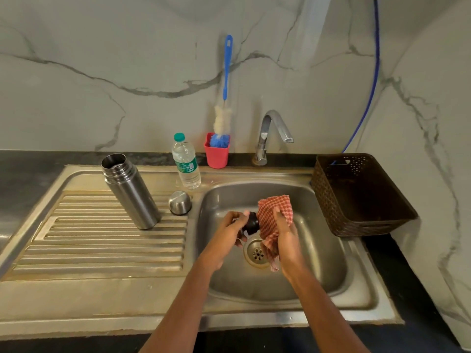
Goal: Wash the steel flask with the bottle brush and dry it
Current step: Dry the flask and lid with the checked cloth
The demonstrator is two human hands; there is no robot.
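Note:
The steel flask (130,191) stands upright and uncapped on the ribbed drainboard (76,240), left of the sink basin. Its steel cup lid (180,202) rests upside down beside it. Over the basin, my left hand (226,233) grips a black stopper (251,223). My right hand (285,233) holds a red checked cloth (274,220) pressed against the stopper's right side. The bottle brush (225,98), with a blue handle and white and blue bristles, stands head-down in a red cup (216,155) at the back wall.
A plastic water bottle (186,163) stands behind the cup lid. The chrome tap (270,135) is at the back of the sink basin (318,250), with no water running. A brown woven basket (362,197) sits on the right counter. The drain (256,253) lies under my hands.

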